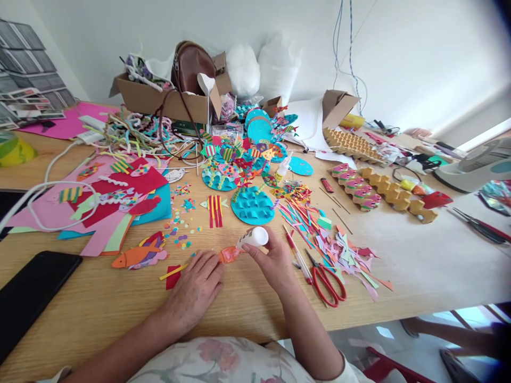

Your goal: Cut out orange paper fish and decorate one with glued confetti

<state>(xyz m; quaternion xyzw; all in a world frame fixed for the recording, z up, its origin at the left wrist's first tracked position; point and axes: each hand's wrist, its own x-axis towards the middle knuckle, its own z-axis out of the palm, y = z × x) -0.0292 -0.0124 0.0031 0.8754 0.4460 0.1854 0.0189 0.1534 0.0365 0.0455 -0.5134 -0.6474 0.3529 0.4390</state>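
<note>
1. Low in the middle of the frame, the left hand (195,290) lies palm down on the tabletop (419,276). Its fingers are spread flat and reach an orange paper piece (229,255), apparently to keep it from sliding; they close around nothing.
2. Just right of it, the right hand (273,260) wraps its grip around a white glue bottle (253,237). The bottle is tipped on its side with its nozzle pointing left at the orange piece, a position that suits dabbing glue there.
3. At the right hand's far side lie red-handled scissors (327,282), blades shut, amid paper scraps (347,255).
4. At the lower left edge rests a black phone (32,295); an orange paper fish (136,256) lies between it and the hands.
5. Towards the centre sits a blue paper disc (253,206) among many coloured cut-outs.
6. Upper left, at the wall, stands a cardboard box (167,101) with a brown bag in it.
</note>
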